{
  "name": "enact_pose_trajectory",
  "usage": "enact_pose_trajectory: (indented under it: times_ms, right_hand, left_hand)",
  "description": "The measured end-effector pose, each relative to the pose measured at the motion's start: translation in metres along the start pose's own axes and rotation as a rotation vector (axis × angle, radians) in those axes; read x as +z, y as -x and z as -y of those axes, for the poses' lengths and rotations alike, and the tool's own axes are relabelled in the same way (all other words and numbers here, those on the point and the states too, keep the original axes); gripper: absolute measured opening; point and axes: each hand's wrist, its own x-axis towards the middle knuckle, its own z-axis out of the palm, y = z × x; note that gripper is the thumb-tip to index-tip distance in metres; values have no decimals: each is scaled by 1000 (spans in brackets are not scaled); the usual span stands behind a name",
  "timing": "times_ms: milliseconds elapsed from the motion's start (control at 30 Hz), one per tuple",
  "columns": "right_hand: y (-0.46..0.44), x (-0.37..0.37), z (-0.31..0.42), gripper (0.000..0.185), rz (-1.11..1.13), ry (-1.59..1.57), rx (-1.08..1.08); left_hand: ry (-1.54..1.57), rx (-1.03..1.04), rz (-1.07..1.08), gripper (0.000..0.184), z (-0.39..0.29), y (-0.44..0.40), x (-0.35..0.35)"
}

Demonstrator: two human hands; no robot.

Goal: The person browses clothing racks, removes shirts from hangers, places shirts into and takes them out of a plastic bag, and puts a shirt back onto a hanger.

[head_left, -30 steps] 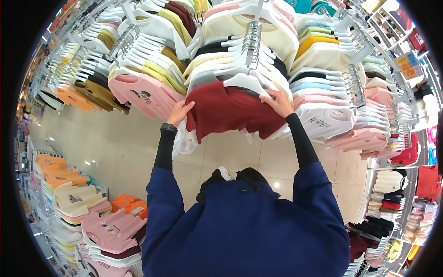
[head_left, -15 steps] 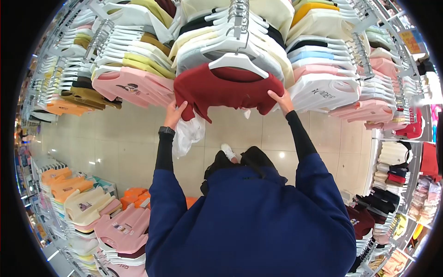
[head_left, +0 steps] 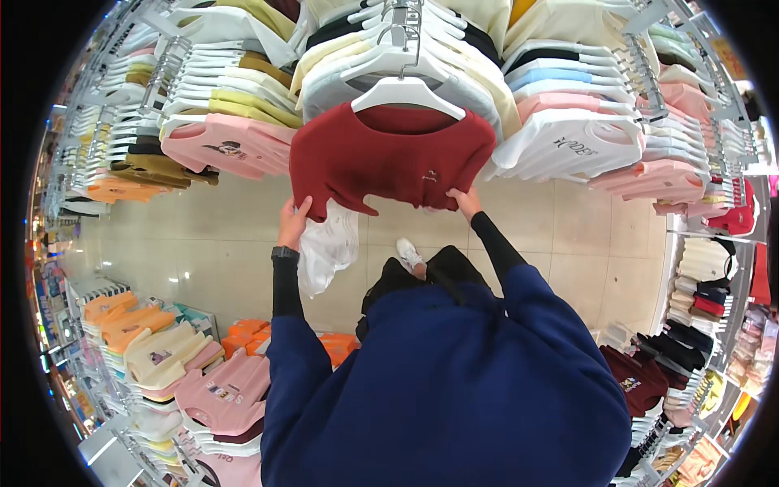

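A dark red shirt (head_left: pixel 381 158) hangs on a white hanger (head_left: pixel 408 93) at the front of the middle rack, with a small print near its lower right. My left hand (head_left: pixel 293 221) is closed on the shirt's lower left edge, thumb on top. On the lower right edge, my right hand (head_left: pixel 466 201) pinches the cloth. Just below my left hand and the shirt hangs a thin white plastic bag (head_left: pixel 331 247). Behind the red shirt are grey and cream shirts (head_left: pixel 324 99) on hangers.
A pink printed shirt (head_left: pixel 231 144) hangs at the left, a white lettered shirt (head_left: pixel 572 144) at the right. Orange, cream and pink shirts (head_left: pixel 223 390) fill a rack at the lower left. Dark clothes (head_left: pixel 637 377) hang at the lower right. Tiled floor (head_left: pixel 568 268) lies between the racks.
Both hands have moved down along the shirt, from near its shoulders to its lower edges. The shirt now hangs more spread out, and its small print shows.
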Motion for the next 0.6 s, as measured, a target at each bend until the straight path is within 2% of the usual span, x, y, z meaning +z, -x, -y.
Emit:
enact_pose_trajectory:
  times_ms: [100, 200, 267, 367, 467, 600]
  right_hand:
    - [11, -27, 5, 34, 103, 117, 26]
    - [16, -50, 17, 28, 55, 146, 10]
    - [16, -70, 23, 25, 58, 182, 51]
    - [16, -92, 31, 29, 90, 175, 81]
    - [33, -100, 44, 35, 84, -11, 72]
    - [54, -117, 45, 39, 177, -75, 183]
  left_hand:
    - [43, -73, -78, 36, -15, 14, 0]
    - [52, -142, -82, 32, -16, 19, -8]
    - [71, -103, -140, 31, -11, 18, -3]
    - [88, -74, -209, 30, 4, 12, -10]
    - [151, -54, -260, 28, -2, 21, -1]
    - [230, -53, -260, 26, -1, 37, 9]
